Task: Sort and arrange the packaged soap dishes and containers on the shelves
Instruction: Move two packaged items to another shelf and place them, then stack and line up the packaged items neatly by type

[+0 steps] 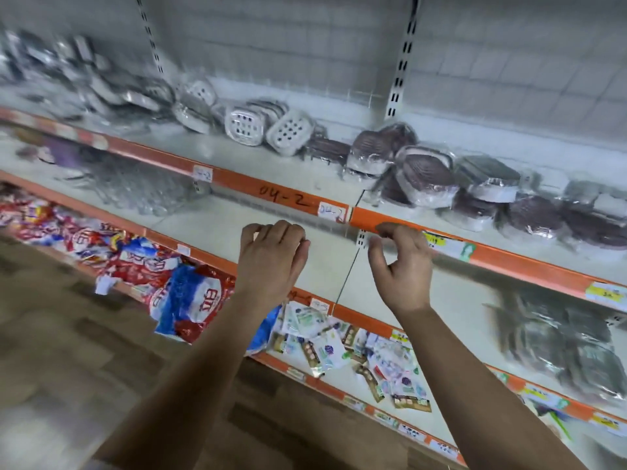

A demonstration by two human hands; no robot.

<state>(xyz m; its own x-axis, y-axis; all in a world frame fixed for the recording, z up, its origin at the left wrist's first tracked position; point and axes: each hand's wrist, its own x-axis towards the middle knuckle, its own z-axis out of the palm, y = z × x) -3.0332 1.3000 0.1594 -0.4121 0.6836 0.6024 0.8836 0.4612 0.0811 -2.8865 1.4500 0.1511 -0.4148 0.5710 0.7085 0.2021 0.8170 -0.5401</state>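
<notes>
White packaged soap dishes (268,125) with holes lie on the upper shelf (258,154) near its middle. To their right is a loose pile of brown packaged soap dishes (424,167) in clear wrap, with grey ones (488,176) beside them. My left hand (271,256) hovers in front of the shelf below, fingers curled, holding nothing. My right hand (400,262) is raised close to the orange shelf edge (383,220), fingers loosely bent and apart, nothing in it. Both hands are below and in front of the dishes, not touching them.
Silvery packaged items (101,86) crowd the upper shelf's far left. The middle shelf holds clear packets (142,188) at left and dark packets (570,340) at right. Red and blue bags (190,296) and small sachets (339,344) fill the lowest shelf. Wooden floor lies below.
</notes>
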